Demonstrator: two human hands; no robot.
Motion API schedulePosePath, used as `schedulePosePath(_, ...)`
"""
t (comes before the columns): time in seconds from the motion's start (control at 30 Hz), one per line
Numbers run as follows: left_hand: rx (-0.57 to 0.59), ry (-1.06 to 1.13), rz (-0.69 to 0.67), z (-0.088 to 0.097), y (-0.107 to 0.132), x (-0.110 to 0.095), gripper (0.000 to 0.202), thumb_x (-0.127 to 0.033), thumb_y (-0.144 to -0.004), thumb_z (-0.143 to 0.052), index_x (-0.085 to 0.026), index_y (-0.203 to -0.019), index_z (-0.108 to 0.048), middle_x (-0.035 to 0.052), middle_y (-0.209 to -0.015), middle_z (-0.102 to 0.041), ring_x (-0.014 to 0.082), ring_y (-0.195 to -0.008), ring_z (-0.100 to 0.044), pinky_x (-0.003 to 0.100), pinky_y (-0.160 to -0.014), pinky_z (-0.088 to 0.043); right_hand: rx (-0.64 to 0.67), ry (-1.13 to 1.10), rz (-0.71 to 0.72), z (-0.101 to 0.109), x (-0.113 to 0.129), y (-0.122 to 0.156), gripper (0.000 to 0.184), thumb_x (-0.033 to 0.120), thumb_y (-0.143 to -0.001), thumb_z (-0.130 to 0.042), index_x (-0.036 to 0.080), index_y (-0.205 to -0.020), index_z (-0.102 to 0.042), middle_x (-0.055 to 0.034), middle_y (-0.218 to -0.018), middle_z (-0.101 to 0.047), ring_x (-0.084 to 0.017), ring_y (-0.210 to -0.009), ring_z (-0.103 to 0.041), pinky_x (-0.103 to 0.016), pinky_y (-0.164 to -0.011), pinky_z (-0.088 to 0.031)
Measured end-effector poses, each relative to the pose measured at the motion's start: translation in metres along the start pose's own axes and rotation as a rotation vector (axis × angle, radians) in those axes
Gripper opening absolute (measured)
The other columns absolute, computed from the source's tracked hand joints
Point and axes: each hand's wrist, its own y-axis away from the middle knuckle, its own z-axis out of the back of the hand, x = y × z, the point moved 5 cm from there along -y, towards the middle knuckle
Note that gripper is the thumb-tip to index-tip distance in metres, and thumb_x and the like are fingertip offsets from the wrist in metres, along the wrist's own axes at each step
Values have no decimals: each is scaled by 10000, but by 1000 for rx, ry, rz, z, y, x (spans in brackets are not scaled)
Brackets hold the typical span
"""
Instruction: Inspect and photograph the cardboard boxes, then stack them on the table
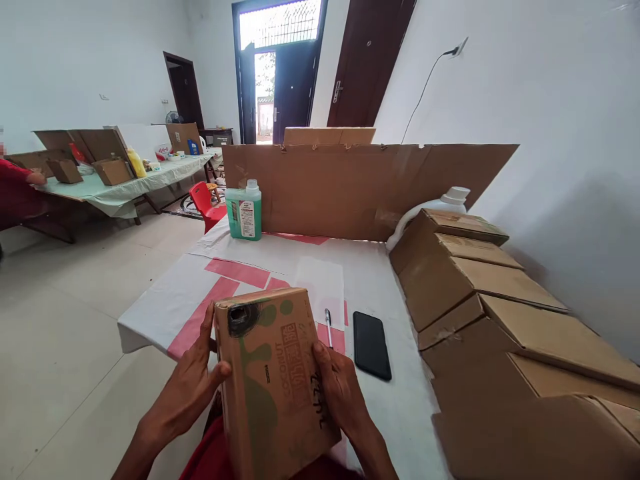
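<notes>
White tablecloth behind a COCONUT-lettered box.

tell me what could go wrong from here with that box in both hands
The cardboard box is tilted and held between the left hand and the right hand, so it might slip if either grip loosens. The pen and black phone lie close to the right hand and could get knocked or pressed by the box. The green jug stands near the table's left edge, so a wide swing might tip it.
</notes>
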Motion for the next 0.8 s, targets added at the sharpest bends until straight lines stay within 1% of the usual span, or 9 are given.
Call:
schedulePosePath(0.1, -6, 43, -39, 2, -10, -3, 929, -785, -931, -409, -326, -1673, -89, 124, -1725, -245, 388, -1456, -468, 580, -1163, -418, 25, 17, 52, -2, 4, 6, 584, 715, -980, -353, 238, -652, -428, 0, -636, -482, -166, -621, -392, -278, -551, -310)
schedulePosePath(0.17, -77, 147, -77, 5, -18, -6, 970, -848, -880, -415, -290, -1649, -221, 138, -1705, -278, 401, -1511, -375, 575, -1186, -395, 48, 0, 66, -4, 7, 14, 559, 682, -994, -366, 232, -679, -468, 6, -662, -490, -166, -635, -410, -277, -570, -321)
schedulePosePath(0.27, -141, 354, -95, 6, -30, -3, 930, -815, -862, -504, -274, -1595, -317, 140, -1635, -388, 415, -1497, -385, 576, -1167, -422, 76, -32, 82, -4, 9, 25, 543, 689, -971, -431, 234, -674, -447, 25, -659, -454, -154, -625, -406, -270, -567, -306)
schedulePosePath(0.4, 9, 533, -37, -11, -43, 10, 903, -684, -837, -632, -301, -1594, -323, 111, -1558, -485, 408, -1446, -448, 554, -1147, -455, 62, -14, -33, 10, -15, 11, 633, 723, -989, -235, 237, -726, -543, -7, -632, -547, -181, -583, -504, -290, -582, -359)
schedulePosePath(0.43, 65, 567, -13, -18, -45, 13, 881, -672, -849, -619, -302, -1592, -326, 108, -1541, -503, 402, -1429, -469, 547, -1135, -469, 5, 81, -98, 19, -26, 4, 618, 724, -981, -248, 244, -738, -551, -16, -623, -565, -196, -584, -533, -300, -594, -366)
schedulePosePath(0.5, 154, 614, 31, -33, -48, 14, 803, -650, -889, -568, -297, -1577, -352, 101, -1510, -533, 386, -1403, -501, 531, -1113, -491, -123, 314, -217, 35, -49, -12, 484, 692, -921, -460, 261, -707, -511, -25, -600, -573, -225, -604, -574, -311, -612, -352)
schedulePosePath(0.6, 199, 624, 45, -48, -56, 2, 701, -623, -922, -534, -295, -1530, -414, 98, -1497, -545, 369, -1402, -507, 514, -1121, -484, -180, 439, -300, 42, -71, -31, 373, 521, -792, -701, 268, -654, -464, -39, -575, -589, -252, -641, -616, -314, -617, -336)
schedulePosePath(0.73, 239, 522, 0, -55, -71, -24, 650, -579, -908, -586, -273, -1467, -458, 113, -1458, -555, 363, -1361, -539, 523, -1110, -479, -148, 374, -281, 38, -78, -46, 355, 478, -796, -663, 267, -597, -458, -55, -564, -625, -239, -606, -599, -320, -571, -351)
schedulePosePath(0.8, 219, 496, -43, -56, -76, -33, 659, -575, -880, -616, -269, -1447, -476, 118, -1541, -480, 374, -1391, -507, 528, -1125, -459, -121, 320, -249, 41, -73, -48, 379, 519, -804, -629, 267, -575, -461, -62, -575, -645, -239, -601, -596, -327, -549, -374)
